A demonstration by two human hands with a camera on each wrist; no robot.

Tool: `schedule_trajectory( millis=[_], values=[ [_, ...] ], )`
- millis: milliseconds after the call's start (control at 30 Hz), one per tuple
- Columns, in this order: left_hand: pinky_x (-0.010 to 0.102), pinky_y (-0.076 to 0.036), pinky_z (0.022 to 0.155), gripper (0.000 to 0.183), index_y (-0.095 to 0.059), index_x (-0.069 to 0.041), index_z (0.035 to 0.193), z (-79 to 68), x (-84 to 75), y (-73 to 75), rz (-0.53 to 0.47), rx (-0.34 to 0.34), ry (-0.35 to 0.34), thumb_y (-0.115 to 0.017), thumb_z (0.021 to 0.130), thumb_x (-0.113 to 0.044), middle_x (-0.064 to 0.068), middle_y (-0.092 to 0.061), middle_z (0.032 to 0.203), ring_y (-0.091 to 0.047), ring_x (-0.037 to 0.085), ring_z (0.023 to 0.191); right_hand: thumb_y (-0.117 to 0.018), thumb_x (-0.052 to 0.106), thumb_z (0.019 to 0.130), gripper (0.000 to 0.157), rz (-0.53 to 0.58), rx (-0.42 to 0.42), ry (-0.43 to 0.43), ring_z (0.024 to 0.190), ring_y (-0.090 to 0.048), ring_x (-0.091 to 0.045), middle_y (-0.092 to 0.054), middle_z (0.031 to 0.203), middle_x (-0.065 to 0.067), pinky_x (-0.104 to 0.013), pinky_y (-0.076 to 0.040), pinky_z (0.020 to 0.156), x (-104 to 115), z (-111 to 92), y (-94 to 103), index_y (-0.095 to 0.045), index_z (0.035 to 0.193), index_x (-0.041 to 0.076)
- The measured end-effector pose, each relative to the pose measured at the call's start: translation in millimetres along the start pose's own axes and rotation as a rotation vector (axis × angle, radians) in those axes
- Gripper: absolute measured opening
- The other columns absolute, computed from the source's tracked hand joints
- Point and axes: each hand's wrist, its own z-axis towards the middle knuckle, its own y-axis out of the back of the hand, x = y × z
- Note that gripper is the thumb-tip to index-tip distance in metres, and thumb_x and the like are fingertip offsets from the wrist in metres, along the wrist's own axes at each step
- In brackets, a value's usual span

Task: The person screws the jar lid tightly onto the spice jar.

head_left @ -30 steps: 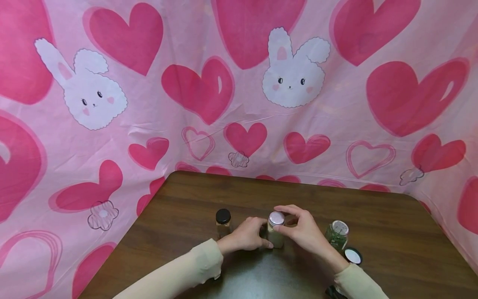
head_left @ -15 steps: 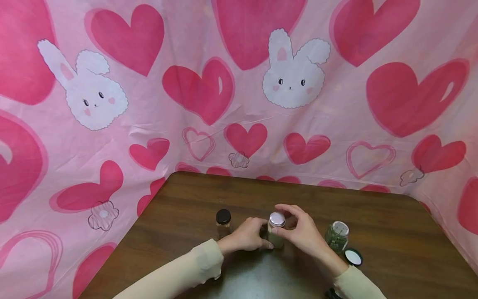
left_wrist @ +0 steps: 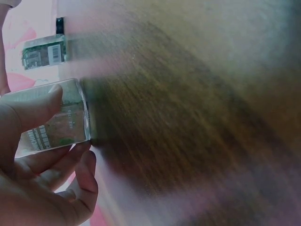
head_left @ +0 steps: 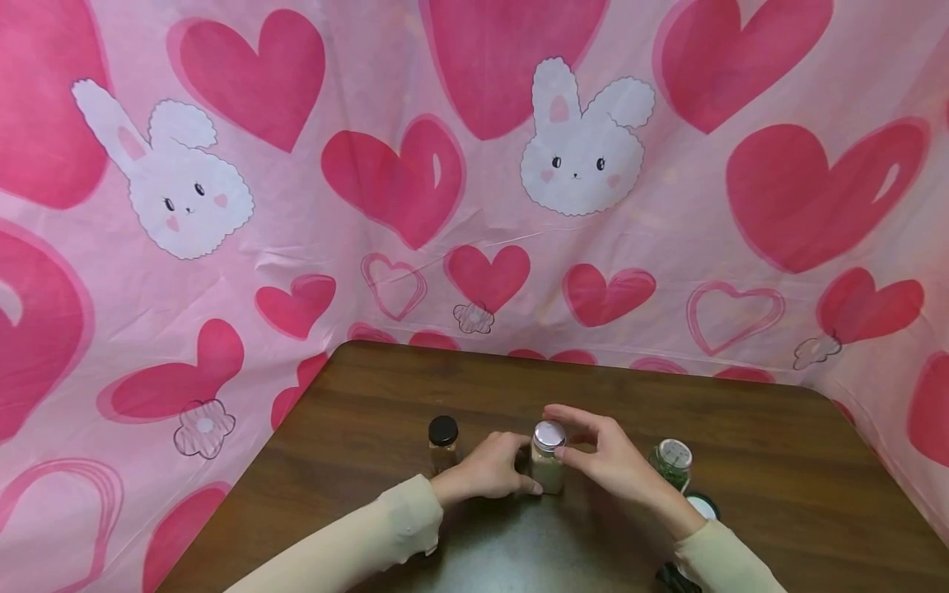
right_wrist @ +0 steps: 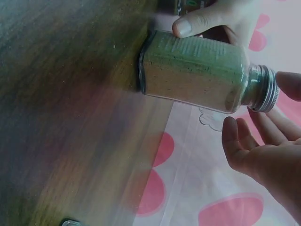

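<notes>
My left grip point(head_left: 492, 466) holds the clear jar point(right_wrist: 195, 70); likely stiff, slick, breakable, best by flat sides; my right grip point(head_left: 610, 455) curls round the silver lid point(head_left: 549, 434).

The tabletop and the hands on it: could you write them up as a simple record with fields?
Middle jar: upright, tan contents
Left hand: grips the middle jar's body
Right hand: fingers at the silver lid
Black-lidded jar: left of middle jar
Green-filled jar: at right
Loose cap: beside green-filled jar
Table: brown woodgrain
</notes>
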Motion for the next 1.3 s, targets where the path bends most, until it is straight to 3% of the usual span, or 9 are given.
schedule_trajectory(
  millis=[767, 1033, 1300],
  values=[
    [0.03, -0.054, 0.086, 0.048, -0.073, -0.01, 0.122, -1.0, -1.4, 2.4, -0.051, 0.023, 0.005, -0.095, 0.081, -0.023, -0.006, -0.074, 0.109, -0.064, 0.004, 0.096, -0.079, 0.008, 0.092, 0.048, -0.061, -0.007, 0.009, 0.119, -0.064, -0.025, -0.069, 0.135, -0.006, -0.056, -0.05, 0.099, -4.5, 3.9, 0.9, -0.068, 0.139, 0.012],
    [0.029, -0.054, 0.086, 0.048, -0.073, -0.011, 0.121, -1.5, -0.6, 2.0, -0.047, 0.018, 0.006, -0.095, 0.081, -0.023, -0.006, -0.074, 0.108, -0.064, 0.004, 0.096, -0.08, 0.012, 0.092, 0.05, -0.066, 0.019, 0.02, 0.119, -0.064, -0.025, -0.068, 0.137, -0.011, -0.057, -0.049, 0.1, -4.5, 5.6, 1.2, -0.066, 0.14, 0.012],
    [0.03, -0.054, 0.088, 0.049, -0.073, -0.011, 0.123, 0.4, 0.8, 1.4, -0.031, 0.022, 0.007, -0.095, 0.081, -0.024, -0.005, -0.075, 0.111, -0.065, 0.005, 0.099, -0.082, 0.011, 0.092, 0.051, -0.066, 0.018, 0.041, 0.117, -0.065, -0.024, -0.069, 0.135, -0.006, -0.058, -0.05, 0.098, -4.4, 8.8, 1.5, -0.065, 0.14, 0.01]
  ],
)
